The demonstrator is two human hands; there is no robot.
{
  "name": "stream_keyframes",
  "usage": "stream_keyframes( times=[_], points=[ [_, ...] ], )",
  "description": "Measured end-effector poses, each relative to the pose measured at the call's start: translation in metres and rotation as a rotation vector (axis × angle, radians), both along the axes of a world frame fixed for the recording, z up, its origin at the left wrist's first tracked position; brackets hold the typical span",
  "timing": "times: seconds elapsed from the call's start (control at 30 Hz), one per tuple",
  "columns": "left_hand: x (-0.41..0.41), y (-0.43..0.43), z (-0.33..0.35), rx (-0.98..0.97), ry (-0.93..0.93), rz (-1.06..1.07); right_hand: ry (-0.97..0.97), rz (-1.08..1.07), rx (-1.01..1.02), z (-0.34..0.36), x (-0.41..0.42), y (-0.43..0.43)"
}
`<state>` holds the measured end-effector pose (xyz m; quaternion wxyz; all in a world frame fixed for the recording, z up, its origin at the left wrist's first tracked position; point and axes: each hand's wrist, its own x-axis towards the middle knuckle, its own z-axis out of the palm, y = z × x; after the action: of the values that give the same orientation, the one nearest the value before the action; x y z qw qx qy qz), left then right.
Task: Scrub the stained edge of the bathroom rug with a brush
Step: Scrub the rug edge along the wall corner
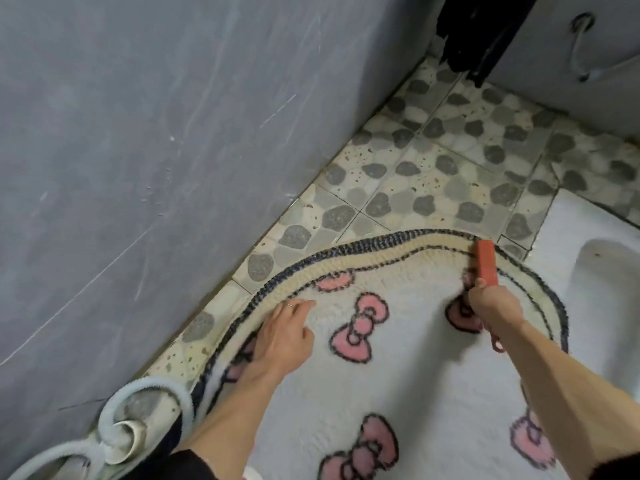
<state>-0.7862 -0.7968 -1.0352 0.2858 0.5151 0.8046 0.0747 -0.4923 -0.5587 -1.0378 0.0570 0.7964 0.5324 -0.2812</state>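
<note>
1. Pale blue fluffy slipper, lower left, on the floor against the wall and touching the rug's near-left rim.
2. White shaggy bathroom rug with pink bow motifs, flat on the floor. It fills the near and middle ground.
3. Left hand, palm down on the pile just inside the left curve of the edging. Fingers are straight and close together, pressing the rug flat. A thin ring is on one finger.
4. Right hand, fingers curled tight round the brush handle.
5. Red plastic long-handled scrubbing brush, head down on the far-right arc of the edging.
6. Beige braided border with dark outline stitching, the stained edge. Progress, as judged: scrubbing is under way at one spot only. The whole visible band looks yellowish against the white pile, so most of the arc, from the brush round to the left hand, is probably left to do. No foam or wet patch can be made out.
7. White ceramic floor fixture, just beside the right rim. It crowds the brush stroke there.
8. Grey-and-cream pebble-pattern floor tiles.
9. Grey streaked wall panel, near the left rim, leaving little elbow room.
10. Black cloth hanging in the far corner.
</note>
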Motion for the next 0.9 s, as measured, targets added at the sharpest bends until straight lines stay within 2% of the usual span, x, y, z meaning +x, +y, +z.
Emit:
stream_keyframes(
  times=[0.17,0.3,0.33,0.43,0.6,0.8,0.9],
  points=[
    [0.036,0.086,0.022,-0.076,-0.253,-0.051,0.297,-0.244,-0.018,0.000,0.044,-0.020],
    [0.071,0.165,0.084,-0.089,-0.440,-0.082,0.693,-0.413,-0.039,0.050,0.064,-0.005],
    [0.074,0.175,0.102,-0.086,-0.474,-0.070,0.744,-0.379,-0.081,0.066,0.059,0.000],
    [0.102,0.208,0.176,-0.091,-0.569,-0.093,0.856,-0.403,-0.180,0.127,0.070,0.000],
    [0.142,0.226,0.301,-0.165,-0.674,-0.092,0.978,-0.381,-0.198,0.246,0.081,-0.035],
    [0.180,0.212,0.436,-0.299,-0.752,0.011,1.245,-0.587,-0.248,0.404,0.104,-0.111],
    [0.200,0.200,0.502,-0.411,-0.760,-0.035,1.357,-0.684,-0.277,0.468,0.105,-0.149]
  ],
)
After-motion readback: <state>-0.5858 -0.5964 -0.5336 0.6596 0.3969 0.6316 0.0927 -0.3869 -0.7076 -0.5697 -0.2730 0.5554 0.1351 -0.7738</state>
